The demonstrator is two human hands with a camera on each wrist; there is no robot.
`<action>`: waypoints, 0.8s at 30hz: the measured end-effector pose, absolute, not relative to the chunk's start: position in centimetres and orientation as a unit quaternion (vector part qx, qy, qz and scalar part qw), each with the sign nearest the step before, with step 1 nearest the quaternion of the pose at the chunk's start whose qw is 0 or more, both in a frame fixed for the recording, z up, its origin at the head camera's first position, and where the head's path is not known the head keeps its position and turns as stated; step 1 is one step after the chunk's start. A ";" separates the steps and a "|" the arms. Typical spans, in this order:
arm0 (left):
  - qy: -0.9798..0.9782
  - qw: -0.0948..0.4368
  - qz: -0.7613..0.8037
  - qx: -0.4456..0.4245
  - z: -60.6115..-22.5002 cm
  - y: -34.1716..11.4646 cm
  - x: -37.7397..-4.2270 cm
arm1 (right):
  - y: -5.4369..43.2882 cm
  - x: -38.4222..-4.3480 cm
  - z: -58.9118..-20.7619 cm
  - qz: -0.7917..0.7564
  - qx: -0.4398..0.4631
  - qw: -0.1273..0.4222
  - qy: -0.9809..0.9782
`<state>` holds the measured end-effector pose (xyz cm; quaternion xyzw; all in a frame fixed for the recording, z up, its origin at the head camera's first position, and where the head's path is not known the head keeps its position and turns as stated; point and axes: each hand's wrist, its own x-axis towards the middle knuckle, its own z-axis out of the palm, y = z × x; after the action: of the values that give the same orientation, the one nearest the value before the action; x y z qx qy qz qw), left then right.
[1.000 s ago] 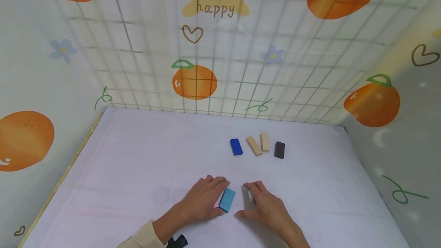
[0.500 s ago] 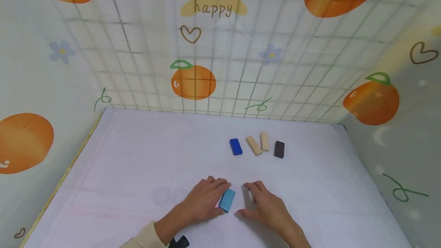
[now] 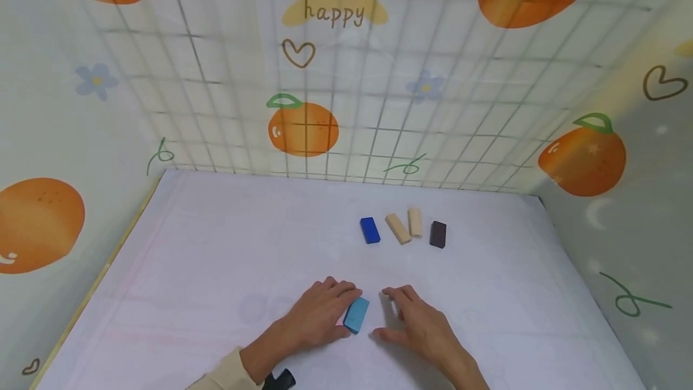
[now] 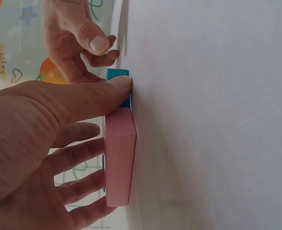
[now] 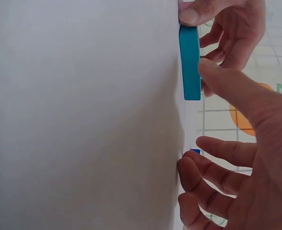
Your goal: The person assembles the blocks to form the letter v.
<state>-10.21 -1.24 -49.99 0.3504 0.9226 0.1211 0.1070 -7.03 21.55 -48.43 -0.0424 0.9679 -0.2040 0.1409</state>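
My left hand [image 3: 320,314] rests over two blocks lying side by side on the table. Its thumb and index finger pinch the light blue block [image 3: 357,315] at its near and far ends. The pink block [image 4: 120,160] lies against that block's left side; in the head view most of it is hidden under the hand. Other fingers of the same hand lie behind the pink block in the left wrist view. To the right, apart from the blocks, my right hand [image 3: 419,327] lies with thumb and fingers spread and nothing between them.
Farther back on the white table [image 3: 216,245] lie a dark blue block [image 3: 370,230], two light wooden blocks [image 3: 397,229] and a dark brown block [image 3: 438,235]. A printed curtain [image 3: 233,137] walls the back and sides. A black object [image 3: 280,380] is near the left wrist.
Both hands and all the blocks stay nearly where they were. The head view has shifted very slightly.
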 end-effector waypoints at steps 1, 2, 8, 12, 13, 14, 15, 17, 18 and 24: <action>0.922 0.107 0.121 0.351 -50.0 -1.3 -10.2 | 21.5 -7.0 -48.5 -0.203 -0.043 0.140 0.968; 0.922 0.106 0.122 0.352 -49.9 -1.3 -10.2 | 21.5 -7.1 -48.5 -0.203 -0.043 0.139 0.968; 0.920 0.114 0.126 0.353 -49.8 -1.3 -10.2 | 21.5 -7.1 -48.6 -0.199 -0.043 0.135 0.970; 0.920 0.120 0.130 0.351 -49.9 -1.2 -10.1 | 21.5 -7.1 -48.6 -0.198 -0.042 0.130 0.971; 0.919 0.120 0.130 0.351 -49.9 -1.2 -10.1 | 21.5 -7.1 -48.6 -0.198 -0.043 0.129 0.971; 0.919 0.119 0.130 0.352 -49.9 -1.2 -10.0 | 21.5 -7.1 -48.6 -0.199 -0.043 0.128 0.971; 0.919 0.118 0.130 0.352 -49.9 -1.2 -10.0 | 21.5 -7.1 -48.6 -0.198 -0.042 0.128 0.971; 0.919 0.114 0.129 0.355 -49.9 -1.2 -10.0 | 21.5 -7.0 -48.6 -0.199 -0.042 0.126 0.971; 0.919 0.112 0.129 0.356 -49.9 -1.3 -10.0 | 21.5 -7.0 -48.6 -0.200 -0.042 0.124 0.971; 0.918 0.103 0.128 0.361 -49.9 -1.4 -10.0 | 21.8 -7.0 -48.4 -0.199 -0.048 0.106 0.973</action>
<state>-10.02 -1.44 -49.90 0.3611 0.9179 0.1283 0.1030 -7.02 21.83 -48.42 -0.0484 0.9730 -0.1992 0.1063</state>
